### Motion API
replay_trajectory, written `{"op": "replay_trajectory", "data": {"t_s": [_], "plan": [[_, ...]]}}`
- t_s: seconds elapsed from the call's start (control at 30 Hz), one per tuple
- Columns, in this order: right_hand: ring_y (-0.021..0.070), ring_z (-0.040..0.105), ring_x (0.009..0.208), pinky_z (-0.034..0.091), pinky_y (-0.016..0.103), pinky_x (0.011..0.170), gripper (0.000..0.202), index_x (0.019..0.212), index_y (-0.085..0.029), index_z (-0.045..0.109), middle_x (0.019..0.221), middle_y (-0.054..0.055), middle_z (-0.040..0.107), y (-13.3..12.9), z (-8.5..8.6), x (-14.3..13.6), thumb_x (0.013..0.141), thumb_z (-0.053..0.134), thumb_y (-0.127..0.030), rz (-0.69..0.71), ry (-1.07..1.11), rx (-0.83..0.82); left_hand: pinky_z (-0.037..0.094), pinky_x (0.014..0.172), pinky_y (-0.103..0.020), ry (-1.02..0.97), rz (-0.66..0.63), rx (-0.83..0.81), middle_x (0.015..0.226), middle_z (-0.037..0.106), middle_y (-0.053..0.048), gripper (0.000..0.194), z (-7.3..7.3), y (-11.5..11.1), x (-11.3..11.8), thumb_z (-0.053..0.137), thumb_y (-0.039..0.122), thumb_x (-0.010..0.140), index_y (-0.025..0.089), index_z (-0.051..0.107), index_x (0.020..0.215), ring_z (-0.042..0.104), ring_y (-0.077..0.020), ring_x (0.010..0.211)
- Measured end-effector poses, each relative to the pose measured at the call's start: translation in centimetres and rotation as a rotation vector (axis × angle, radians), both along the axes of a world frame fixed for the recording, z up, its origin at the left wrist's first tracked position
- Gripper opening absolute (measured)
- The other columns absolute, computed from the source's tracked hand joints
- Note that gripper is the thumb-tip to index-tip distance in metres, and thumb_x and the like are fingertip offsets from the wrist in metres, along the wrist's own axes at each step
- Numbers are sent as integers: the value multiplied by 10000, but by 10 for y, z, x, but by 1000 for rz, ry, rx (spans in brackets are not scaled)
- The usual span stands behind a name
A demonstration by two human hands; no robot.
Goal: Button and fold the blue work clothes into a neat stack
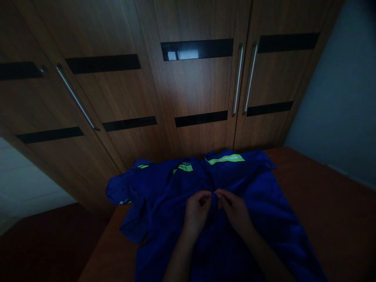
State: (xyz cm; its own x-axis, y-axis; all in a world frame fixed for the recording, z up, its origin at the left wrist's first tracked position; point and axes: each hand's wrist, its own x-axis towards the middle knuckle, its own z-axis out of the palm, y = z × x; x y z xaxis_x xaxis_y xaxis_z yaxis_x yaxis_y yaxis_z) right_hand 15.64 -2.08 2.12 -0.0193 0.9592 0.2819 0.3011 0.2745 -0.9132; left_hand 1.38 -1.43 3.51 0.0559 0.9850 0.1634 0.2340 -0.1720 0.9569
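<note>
A blue garment [167, 196] with yellow-green reflective strips [227, 158] lies spread over a reddish-brown surface. Near its middle, my left hand [198, 207] pinches the blue fabric between thumb and fingertips. My right hand [233, 205] is just to the right, its thumb and fingers also pinched on the fabric. A small gap separates the two sets of fingertips. The picture is dim, and fine details of the cloth between the hands are hard to make out.
Behind the garment stands a wooden wardrobe [194, 90] with metal handles and dark glossy bands. The reddish-brown surface [317, 192] extends to the right, toward a pale wall [335, 102]. A white wall [29, 180] is at the left.
</note>
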Motion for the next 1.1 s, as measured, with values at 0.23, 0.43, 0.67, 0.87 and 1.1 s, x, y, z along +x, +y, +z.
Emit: {"op": "replay_trajectory", "data": {"t_s": [0.23, 0.43, 0.67, 0.87, 1.1], "plan": [[134, 578, 570, 415, 228, 570, 218, 1006, -189, 552, 609, -37, 578, 1, -8, -2, 869, 455, -328, -85, -105, 43, 474, 650, -238, -93, 59, -15, 730, 712, -25, 119, 3, 0, 1, 622, 219, 705, 163, 703, 770, 639, -163, 690], [162, 593, 574, 400, 262, 559, 206, 1009, -218, 554, 627, -29, 600, 0, -12, 0, 854, 449, -302, -203, -388, 61, 488, 681, -251, -96, 49, -53, 755, 719, -33, 114, 2, 1, 2, 627, 233, 719, 163, 695, 776, 654, -170, 718], [172, 600, 696, 455, 286, 668, 262, 999, -200, 549, 735, 5, 618, -5, -7, -3, 820, 522, -389, -227, -318, 114, 441, 748, -263, 465, 210, 288, 848, 666, -33, 168, 11, -11, 4, 537, 149, 790, 216, 679, 849, 617, -168, 820], [192, 607, 804, 474, 320, 756, 260, 1030, -188, 577, 842, 35, 639, 1, -13, -4, 808, 496, -297, -207, -344, 76, 378, 567, -222, 623, 207, 153, 655, 669, 26, 137, 17, -19, 5, 528, 220, 821, 270, 648, 862, 620, -143, 592], [178, 606, 773, 492, 316, 759, 369, 1190, -161, 529, 831, 42, 642, -2, -9, -4, 857, 451, -296, -115, -303, 110, 419, 515, -193, 239, 143, 55, 702, 684, 14, 132, 15, -14, 0, 476, 231, 841, 222, 607, 849, 643, -124, 538]]}}
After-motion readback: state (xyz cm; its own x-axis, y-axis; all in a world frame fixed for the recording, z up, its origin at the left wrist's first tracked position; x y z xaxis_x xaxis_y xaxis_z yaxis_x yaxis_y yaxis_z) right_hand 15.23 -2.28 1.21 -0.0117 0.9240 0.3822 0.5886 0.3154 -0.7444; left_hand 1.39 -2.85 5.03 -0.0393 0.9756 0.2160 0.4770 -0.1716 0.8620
